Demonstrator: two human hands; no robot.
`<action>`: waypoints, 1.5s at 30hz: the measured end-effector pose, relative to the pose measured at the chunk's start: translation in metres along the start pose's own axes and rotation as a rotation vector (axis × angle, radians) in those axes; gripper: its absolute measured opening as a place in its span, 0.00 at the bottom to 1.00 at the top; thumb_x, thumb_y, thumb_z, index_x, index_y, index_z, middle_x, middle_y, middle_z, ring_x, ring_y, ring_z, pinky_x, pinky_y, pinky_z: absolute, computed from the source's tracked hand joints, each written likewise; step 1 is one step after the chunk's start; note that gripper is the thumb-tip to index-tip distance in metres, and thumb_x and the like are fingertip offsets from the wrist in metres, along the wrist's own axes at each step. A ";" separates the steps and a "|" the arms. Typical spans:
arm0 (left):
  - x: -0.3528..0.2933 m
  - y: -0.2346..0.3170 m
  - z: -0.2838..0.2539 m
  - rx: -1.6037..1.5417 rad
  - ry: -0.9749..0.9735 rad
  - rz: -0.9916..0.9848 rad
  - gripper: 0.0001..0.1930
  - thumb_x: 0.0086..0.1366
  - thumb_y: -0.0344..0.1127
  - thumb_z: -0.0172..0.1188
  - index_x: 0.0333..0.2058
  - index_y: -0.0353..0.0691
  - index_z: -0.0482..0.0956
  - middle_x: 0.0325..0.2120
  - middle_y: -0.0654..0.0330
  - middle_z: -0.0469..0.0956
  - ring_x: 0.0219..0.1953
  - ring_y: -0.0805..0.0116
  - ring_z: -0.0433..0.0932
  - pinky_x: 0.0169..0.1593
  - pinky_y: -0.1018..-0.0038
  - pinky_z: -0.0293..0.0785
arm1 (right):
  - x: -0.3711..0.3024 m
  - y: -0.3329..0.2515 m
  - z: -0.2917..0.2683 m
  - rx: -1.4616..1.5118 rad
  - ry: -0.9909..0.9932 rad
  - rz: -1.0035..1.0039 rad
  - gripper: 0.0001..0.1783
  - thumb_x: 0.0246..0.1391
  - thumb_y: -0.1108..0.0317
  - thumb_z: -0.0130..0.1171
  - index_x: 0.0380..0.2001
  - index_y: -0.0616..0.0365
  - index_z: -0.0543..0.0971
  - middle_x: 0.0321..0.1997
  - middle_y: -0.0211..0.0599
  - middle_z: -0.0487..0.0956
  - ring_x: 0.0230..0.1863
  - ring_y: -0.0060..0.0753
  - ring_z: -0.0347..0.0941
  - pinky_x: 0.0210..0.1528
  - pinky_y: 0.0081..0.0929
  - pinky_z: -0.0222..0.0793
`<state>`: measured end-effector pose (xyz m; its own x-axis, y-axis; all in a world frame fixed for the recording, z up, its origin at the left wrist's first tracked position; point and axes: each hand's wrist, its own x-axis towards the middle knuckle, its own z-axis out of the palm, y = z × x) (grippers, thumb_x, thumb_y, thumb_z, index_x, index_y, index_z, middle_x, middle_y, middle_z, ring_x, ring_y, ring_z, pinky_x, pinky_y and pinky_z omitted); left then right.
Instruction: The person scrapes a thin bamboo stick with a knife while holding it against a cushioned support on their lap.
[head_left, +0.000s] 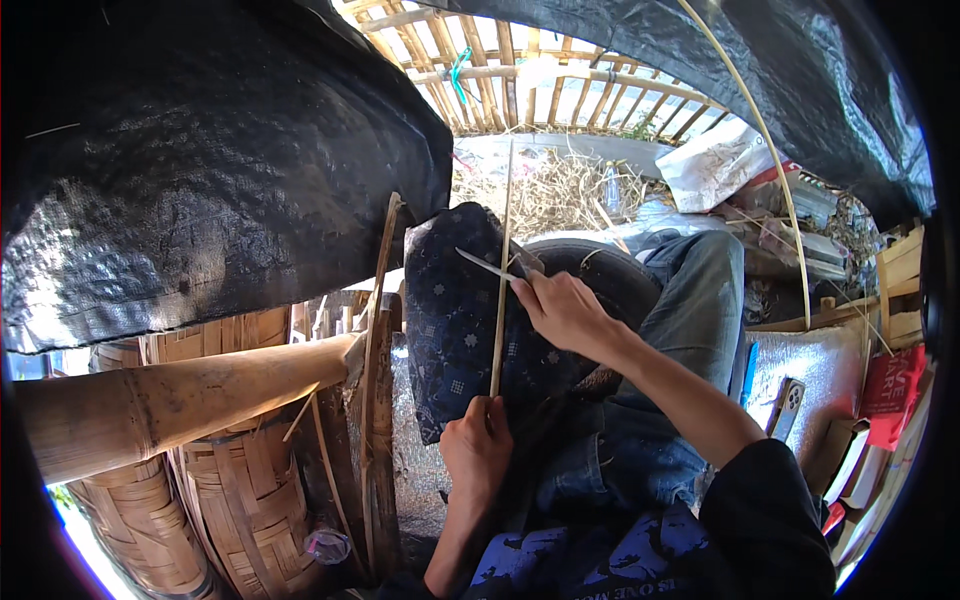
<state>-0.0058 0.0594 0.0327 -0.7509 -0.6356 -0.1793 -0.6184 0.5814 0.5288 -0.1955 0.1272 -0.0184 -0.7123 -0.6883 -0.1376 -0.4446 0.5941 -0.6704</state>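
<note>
Pale strip (pixel 500 335): slim and straight, rising from the left hand toward 12 o'clock, its long axis close to 6-to-12, above a dark, patterned cloth (pixel 440 320).
Left hand (pixel 478 440): clamped on the strip's near end, thumb and fingers together; the nearer of the two.
Right hand (pixel 568 312): at 1 o'clock from the left, clamped around a knife (pixel 483 263), just beside the strip's middle.
Blade: points to 10 o'clock and crosses the strip; whether its edge touches cannot be told.
Strip's look: tan, bare, thinner toward the far end, brightest where daylight strikes it.
Surroundings, from the left hand: a black tyre (pixel 630 280) at 1 o'clock, a phone (pixel 789 405) at 3, a thick bamboo pole (pixel 200 395) at 9.
</note>
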 end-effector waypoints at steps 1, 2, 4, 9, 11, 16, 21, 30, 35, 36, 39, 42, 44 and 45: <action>0.000 -0.001 0.000 0.007 -0.004 -0.002 0.10 0.62 0.36 0.56 0.25 0.37 0.75 0.15 0.48 0.74 0.20 0.47 0.76 0.24 0.59 0.69 | -0.009 0.001 0.000 0.005 0.025 -0.040 0.21 0.62 0.56 0.47 0.23 0.63 0.72 0.15 0.54 0.72 0.21 0.60 0.71 0.24 0.50 0.67; 0.001 -0.001 0.001 0.015 -0.009 -0.004 0.10 0.61 0.36 0.56 0.25 0.37 0.75 0.15 0.48 0.74 0.20 0.47 0.76 0.24 0.60 0.69 | -0.016 0.002 -0.001 0.011 0.049 -0.080 0.21 0.62 0.56 0.47 0.23 0.62 0.71 0.15 0.54 0.72 0.21 0.59 0.72 0.24 0.50 0.67; 0.000 -0.003 0.000 0.051 -0.022 -0.007 0.09 0.61 0.35 0.57 0.25 0.37 0.75 0.15 0.49 0.74 0.20 0.48 0.76 0.24 0.60 0.69 | -0.026 -0.001 -0.004 -0.076 0.019 -0.083 0.20 0.61 0.56 0.48 0.22 0.61 0.71 0.15 0.52 0.73 0.20 0.58 0.72 0.23 0.50 0.67; -0.002 0.000 -0.003 0.091 -0.050 0.001 0.09 0.61 0.35 0.57 0.24 0.37 0.75 0.14 0.49 0.74 0.18 0.48 0.76 0.23 0.60 0.69 | -0.014 0.003 0.005 -0.189 0.010 0.008 0.21 0.61 0.56 0.49 0.19 0.60 0.71 0.14 0.50 0.73 0.19 0.57 0.72 0.22 0.49 0.68; -0.004 -0.001 -0.005 0.093 -0.074 0.011 0.11 0.64 0.39 0.53 0.26 0.39 0.75 0.12 0.49 0.74 0.17 0.48 0.76 0.22 0.57 0.69 | -0.004 0.009 0.013 -0.177 0.019 -0.003 0.22 0.61 0.56 0.48 0.18 0.60 0.71 0.14 0.50 0.73 0.19 0.57 0.72 0.22 0.49 0.69; -0.011 -0.003 -0.006 0.030 -0.075 0.024 0.10 0.63 0.38 0.55 0.26 0.40 0.75 0.12 0.50 0.74 0.17 0.48 0.76 0.22 0.58 0.68 | 0.038 0.045 0.013 -0.136 0.018 -0.040 0.23 0.62 0.56 0.47 0.18 0.61 0.72 0.15 0.53 0.73 0.20 0.57 0.73 0.24 0.47 0.69; -0.016 -0.007 -0.014 -0.084 -0.072 -0.044 0.09 0.62 0.37 0.56 0.26 0.40 0.75 0.12 0.51 0.74 0.17 0.48 0.75 0.21 0.59 0.68 | 0.077 0.062 -0.004 -0.107 0.184 -0.124 0.23 0.63 0.58 0.45 0.20 0.65 0.73 0.13 0.52 0.70 0.16 0.50 0.70 0.20 0.43 0.65; -0.018 -0.009 -0.019 0.067 -0.054 -0.022 0.07 0.62 0.36 0.56 0.26 0.42 0.76 0.11 0.50 0.72 0.16 0.49 0.75 0.21 0.59 0.68 | 0.002 0.014 -0.021 -0.150 -0.054 -0.089 0.19 0.62 0.57 0.47 0.23 0.61 0.71 0.13 0.50 0.71 0.17 0.54 0.70 0.21 0.48 0.65; -0.039 -0.018 -0.029 0.023 -0.113 -0.060 0.06 0.61 0.35 0.57 0.27 0.41 0.76 0.12 0.50 0.73 0.16 0.49 0.76 0.20 0.62 0.69 | 0.024 0.028 0.005 -0.177 -0.003 -0.084 0.23 0.62 0.55 0.47 0.19 0.61 0.70 0.12 0.49 0.71 0.16 0.55 0.71 0.20 0.49 0.67; -0.038 -0.016 -0.030 0.022 -0.114 -0.046 0.06 0.61 0.35 0.57 0.27 0.41 0.76 0.12 0.50 0.73 0.16 0.49 0.76 0.20 0.62 0.69 | 0.033 0.034 0.006 -0.156 -0.003 -0.063 0.24 0.62 0.55 0.47 0.18 0.61 0.70 0.11 0.49 0.70 0.16 0.55 0.71 0.20 0.49 0.66; -0.041 -0.009 -0.035 -0.023 -0.126 -0.093 0.07 0.60 0.34 0.58 0.26 0.40 0.76 0.12 0.51 0.73 0.17 0.50 0.76 0.21 0.63 0.69 | 0.059 0.048 0.011 -0.130 0.001 -0.064 0.25 0.64 0.55 0.44 0.18 0.62 0.70 0.12 0.49 0.70 0.16 0.53 0.71 0.21 0.49 0.67; -0.041 -0.008 -0.037 -0.018 -0.152 -0.136 0.07 0.61 0.34 0.58 0.25 0.39 0.76 0.13 0.51 0.74 0.17 0.52 0.77 0.20 0.66 0.68 | 0.093 0.066 0.005 -0.088 -0.030 0.034 0.28 0.66 0.54 0.39 0.17 0.63 0.70 0.10 0.44 0.69 0.12 0.44 0.68 0.18 0.44 0.67; -0.041 -0.012 -0.038 -0.122 -0.195 -0.205 0.10 0.62 0.36 0.57 0.24 0.37 0.75 0.11 0.56 0.73 0.13 0.62 0.74 0.17 0.69 0.64 | 0.108 0.066 -0.007 -0.028 -0.043 0.234 0.30 0.66 0.52 0.35 0.20 0.63 0.75 0.12 0.46 0.72 0.13 0.44 0.71 0.21 0.43 0.71; -0.040 -0.018 -0.037 -0.116 -0.193 -0.214 0.10 0.62 0.36 0.57 0.24 0.37 0.75 0.11 0.56 0.73 0.13 0.62 0.74 0.17 0.69 0.64 | 0.108 0.064 -0.010 -0.024 0.054 0.153 0.31 0.66 0.51 0.35 0.20 0.63 0.74 0.10 0.44 0.70 0.12 0.42 0.69 0.19 0.40 0.70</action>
<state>0.0436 0.0561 0.0609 -0.6432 -0.6226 -0.4457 -0.7453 0.3756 0.5509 -0.3063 0.0948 -0.0689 -0.8005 -0.5662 -0.1967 -0.3414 0.7003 -0.6269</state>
